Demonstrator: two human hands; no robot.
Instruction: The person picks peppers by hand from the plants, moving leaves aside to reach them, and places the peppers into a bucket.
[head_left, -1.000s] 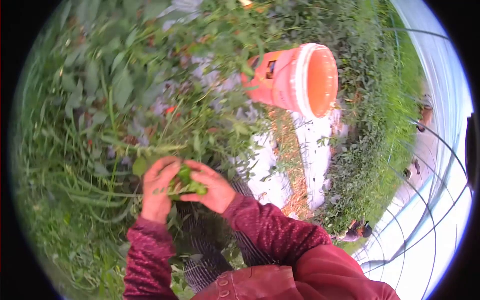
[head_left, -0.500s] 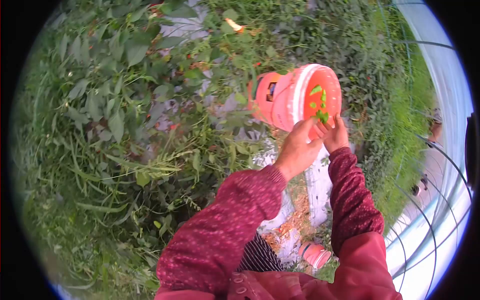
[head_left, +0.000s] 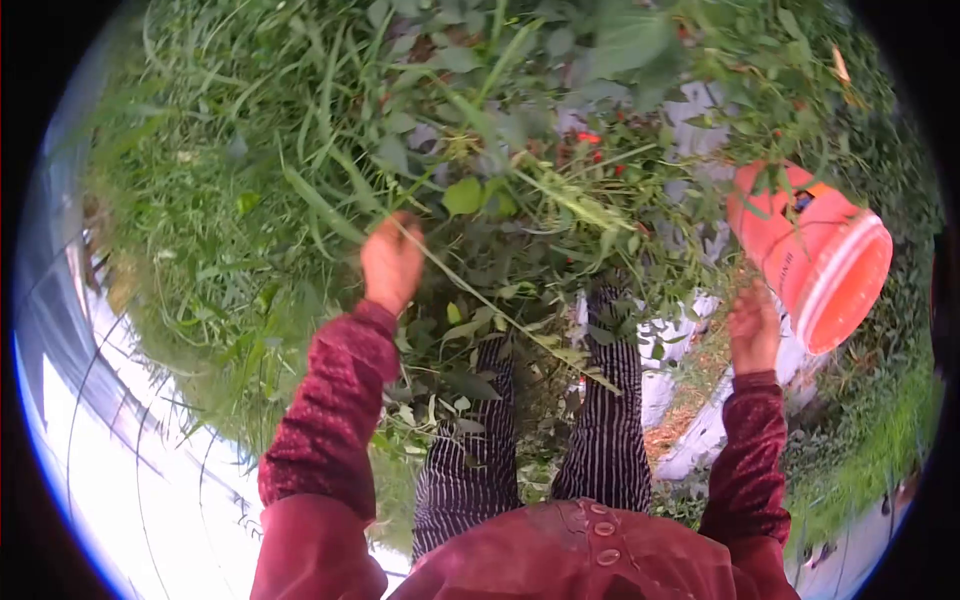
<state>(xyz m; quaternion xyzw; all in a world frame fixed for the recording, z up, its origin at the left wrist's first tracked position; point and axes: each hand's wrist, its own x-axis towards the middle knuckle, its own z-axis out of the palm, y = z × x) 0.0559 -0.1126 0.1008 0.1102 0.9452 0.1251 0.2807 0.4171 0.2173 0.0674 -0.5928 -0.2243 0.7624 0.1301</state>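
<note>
My left hand [head_left: 392, 264] is among the tall green plants at left of centre, its fingers curled in beside a long thin plant stem [head_left: 480, 300] that slants down to the right. Whether the fingers grip that stem is hard to see. My right hand [head_left: 755, 328] is raised just left of the pink bucket [head_left: 785, 235], fingers loosely bent and slightly blurred, with nothing visible in them. Tilted toward the lower right, the bucket shows its white rim [head_left: 815, 285]; its contents cannot be made out from here.
Small red fruits [head_left: 588, 138] show among the leaves. Pale ground sheeting [head_left: 690, 435] lies between the rows. My striped trouser legs [head_left: 605, 430] stand within the plants. Curved hoops and bright plastic sheeting [head_left: 110, 480] border the left side.
Both hands were together at the bucket's mouth, over green pieces inside. They have parted: the left has gone into the plants at left. The view has swung left, so the bucket appears farther right.
</note>
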